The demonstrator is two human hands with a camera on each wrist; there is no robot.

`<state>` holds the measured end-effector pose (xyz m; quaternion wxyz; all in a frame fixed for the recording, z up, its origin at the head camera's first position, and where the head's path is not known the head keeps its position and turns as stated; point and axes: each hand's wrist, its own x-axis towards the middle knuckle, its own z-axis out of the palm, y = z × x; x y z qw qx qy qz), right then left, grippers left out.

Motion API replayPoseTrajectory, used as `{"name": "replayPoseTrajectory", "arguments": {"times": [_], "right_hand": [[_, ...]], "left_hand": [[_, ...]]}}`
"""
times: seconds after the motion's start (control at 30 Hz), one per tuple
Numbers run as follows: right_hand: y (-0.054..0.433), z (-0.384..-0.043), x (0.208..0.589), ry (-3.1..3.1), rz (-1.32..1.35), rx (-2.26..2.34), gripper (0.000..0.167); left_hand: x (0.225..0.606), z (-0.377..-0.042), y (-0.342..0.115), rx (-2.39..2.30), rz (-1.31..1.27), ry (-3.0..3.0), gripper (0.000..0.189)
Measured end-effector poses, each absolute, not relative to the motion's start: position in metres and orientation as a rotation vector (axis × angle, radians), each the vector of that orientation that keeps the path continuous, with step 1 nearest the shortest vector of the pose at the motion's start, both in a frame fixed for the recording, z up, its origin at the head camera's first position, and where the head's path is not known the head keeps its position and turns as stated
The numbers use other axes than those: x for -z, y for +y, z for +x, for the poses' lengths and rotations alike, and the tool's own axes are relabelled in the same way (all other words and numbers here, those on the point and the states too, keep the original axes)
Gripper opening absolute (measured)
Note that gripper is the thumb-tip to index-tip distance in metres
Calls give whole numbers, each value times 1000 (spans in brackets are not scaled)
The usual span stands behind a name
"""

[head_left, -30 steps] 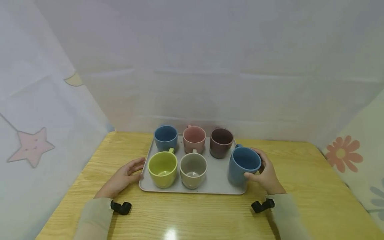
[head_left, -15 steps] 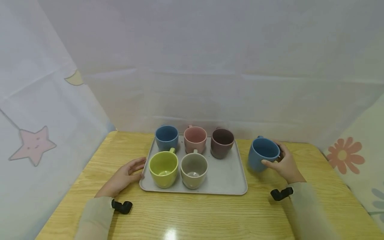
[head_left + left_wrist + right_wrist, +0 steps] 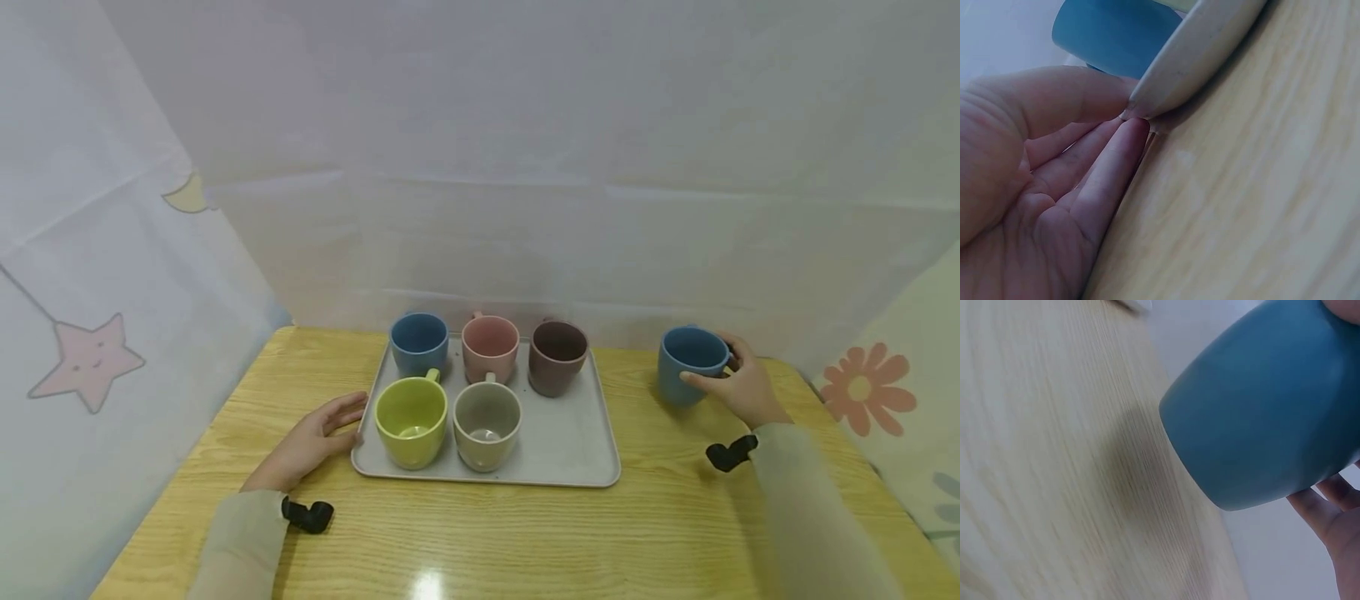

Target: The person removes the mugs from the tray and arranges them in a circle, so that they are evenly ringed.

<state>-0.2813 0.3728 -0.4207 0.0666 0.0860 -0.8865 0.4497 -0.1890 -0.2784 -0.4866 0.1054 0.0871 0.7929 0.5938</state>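
Note:
My right hand (image 3: pixel 752 390) grips a blue mug (image 3: pixel 681 382) by its body, thumb toward me and fingers around the far side. In the right wrist view the mug (image 3: pixel 1266 406) hangs over the wood, its shadow apart from its base. At the tray's left edge, my left hand (image 3: pixel 311 446) pinches the rim of the pale grey tray (image 3: pixel 566 454); the left wrist view has thumb and fingertip meeting at that rim (image 3: pixel 1175 72). On the tray stand another blue mug (image 3: pixel 417 357), a pink mug (image 3: pixel 489 362), a dark purple mug (image 3: pixel 553 379), a yellow-green mug (image 3: pixel 408 450) and a grey mug (image 3: pixel 483 450).
The wooden table (image 3: pixel 465 542) extends around the tray on its left, front and right. A white cloth backdrop (image 3: pixel 525 167) rises behind the table's far edge, and printed sheets flank both sides.
My right hand has carried the blue mug off the tray's front right corner, rightward and back past the tray's right edge. The left hand stays at the tray's rim.

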Motion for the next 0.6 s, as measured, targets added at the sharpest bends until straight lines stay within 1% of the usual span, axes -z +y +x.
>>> {"name": "replayPoseTrajectory", "arguments": {"times": [0.3, 0.6], "right_hand": [[387, -295, 424, -2692, 156, -1254, 95], [392, -299, 429, -2690, 132, -1233, 99]], "left_hand": [[490, -190, -280, -1753, 251, 2335, 73], [490, -190, -279, -1767, 260, 2321, 72]]}}
